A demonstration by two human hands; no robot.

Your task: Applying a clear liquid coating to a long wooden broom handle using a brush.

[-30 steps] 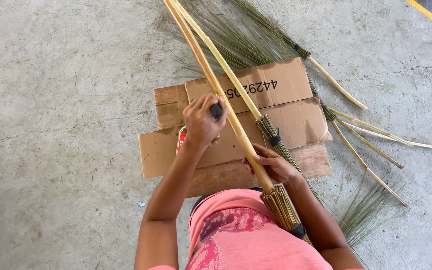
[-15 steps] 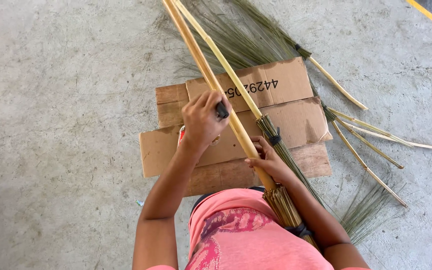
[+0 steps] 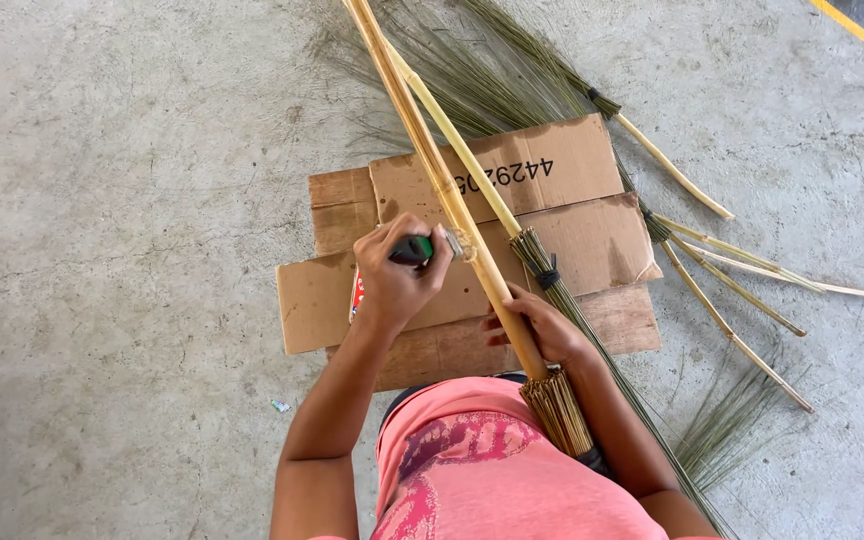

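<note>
My left hand [image 3: 397, 275] is closed on a small tool with a dark green handle [image 3: 414, 249], its metal tip against a long bamboo pole [image 3: 422, 140]. My right hand [image 3: 542, 325] grips that pole low down, just above a bundle of thin tan sticks [image 3: 562, 410] bound at its end. The pole runs from my lap up to the top edge. A second, thinner broom [image 3: 537, 260] with a pale handle and green bristles lies right beside the pole, partly under my right arm.
Flattened cardboard sheets [image 3: 572, 170] lie on the concrete floor under the work. Several more brooms with pale stick handles [image 3: 732, 290] and green bristles spread out at the right and top. A yellow floor line [image 3: 857, 30] crosses the top right corner.
My left hand has shifted slightly down the pole with the tool, and my right hand has slid a little along the pole toward the bound end.
</note>
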